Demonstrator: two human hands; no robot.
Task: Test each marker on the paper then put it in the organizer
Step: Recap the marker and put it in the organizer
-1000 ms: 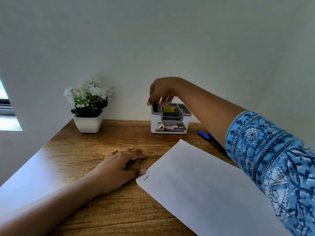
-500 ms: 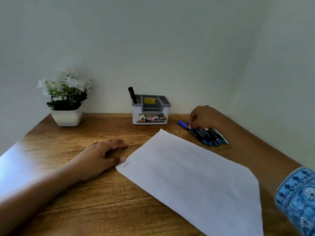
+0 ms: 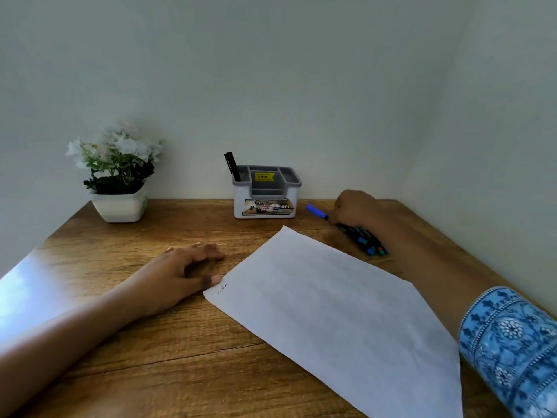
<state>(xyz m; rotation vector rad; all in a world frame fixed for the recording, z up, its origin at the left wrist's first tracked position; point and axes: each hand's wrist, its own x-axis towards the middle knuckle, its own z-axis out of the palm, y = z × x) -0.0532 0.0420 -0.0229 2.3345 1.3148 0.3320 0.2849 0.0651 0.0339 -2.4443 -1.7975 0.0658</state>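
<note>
Several markers (image 3: pixel 363 241) are lying bunched at right centre, beside the paper (image 3: pixel 331 312); the right grip (image 3: pixel 357 208) is clenching round the blue-capped marker (image 3: pixel 316 211); the left grip (image 3: pixel 177 270) is resting released by the paper's corner; lifting one is probably risking rolling its neighbours.

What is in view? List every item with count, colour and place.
organizer: one, white with grey top, back of table.
black marker: one, standing in organizer's left compartment.
blue-capped marker: one, dark barrel, right of organizer.
loose markers: several, count unclear, dark, coloured ends, right of paper.
paper: one, white, on table.
flower pot: one, white, back left.
table: one, brown wood.
sleeve: one, blue patterned, right forearm.
left hand: one, rests on table, thumb at paper's corner.
right hand: one, grips blue-capped marker.
</note>
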